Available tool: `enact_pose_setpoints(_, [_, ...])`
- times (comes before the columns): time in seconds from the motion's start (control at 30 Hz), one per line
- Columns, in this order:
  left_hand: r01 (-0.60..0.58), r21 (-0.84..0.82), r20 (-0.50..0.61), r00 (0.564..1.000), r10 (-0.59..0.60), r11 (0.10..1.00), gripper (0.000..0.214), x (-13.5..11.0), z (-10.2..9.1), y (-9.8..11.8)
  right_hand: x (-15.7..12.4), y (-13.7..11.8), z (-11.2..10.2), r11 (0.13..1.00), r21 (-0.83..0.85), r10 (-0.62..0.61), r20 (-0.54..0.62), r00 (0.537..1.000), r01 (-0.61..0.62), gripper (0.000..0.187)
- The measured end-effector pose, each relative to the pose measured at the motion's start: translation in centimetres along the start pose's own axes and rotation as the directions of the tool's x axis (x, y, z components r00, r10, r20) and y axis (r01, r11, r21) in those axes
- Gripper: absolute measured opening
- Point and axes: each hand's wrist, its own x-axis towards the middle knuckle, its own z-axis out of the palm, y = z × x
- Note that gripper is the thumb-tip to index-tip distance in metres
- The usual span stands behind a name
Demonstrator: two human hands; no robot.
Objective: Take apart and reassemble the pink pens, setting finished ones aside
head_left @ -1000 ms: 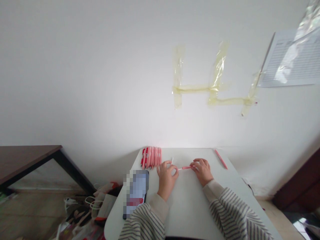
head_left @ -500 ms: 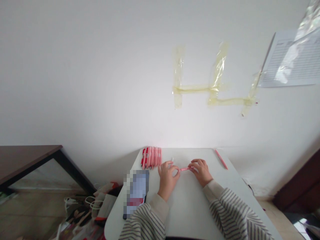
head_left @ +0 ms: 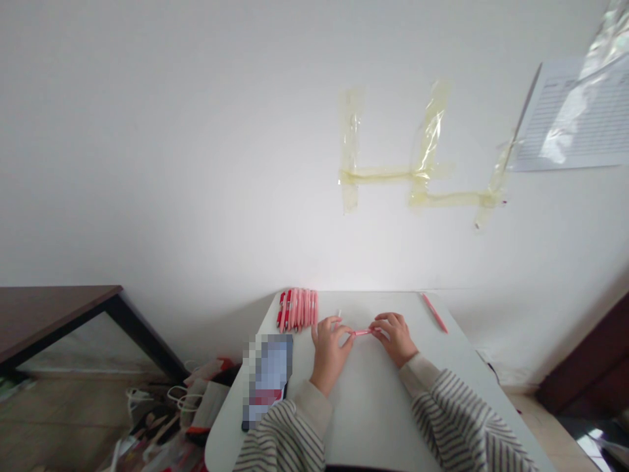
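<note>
A pink pen is held level just above the white table. My left hand pinches its left end between thumb and fingertips. At the other end, the fingers of my right hand are closed on it. Only the pen's middle shows between the two hands. Behind my left hand lies a small whitish piece, too small to make out. A row of pink and red pens lies side by side at the table's back left. One more pink pen rests alone at the back right.
A phone, its screen blurred out, lies left of my left forearm. The white wall rises right behind the table. Bags and clutter cover the floor at left, below a dark brown table.
My hands stay almost in place. The fingers of my left hand have shifted slightly on the pen's left end. The other pens and the phone have not moved.
</note>
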Motion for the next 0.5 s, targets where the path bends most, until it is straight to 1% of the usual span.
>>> enact_pose_setpoints(0.37, [-0.013, -0.019, 0.011, 1.000, 0.014, 1.000, 0.010, 0.08, 0.17, -0.38, 0.01, -0.21, -0.15, 0.999, 0.026, 0.024, 0.016, 1.000, -0.024, 0.016])
enact_pose_setpoints(0.5, [-0.009, -0.020, 0.018, 1.000, 0.009, 1.000, 0.015, 0.05, -0.02, -0.30, 0.04, -0.47, -0.37, 0.999, 0.039, 0.038, 0.010, 0.999, -0.038, 0.019])
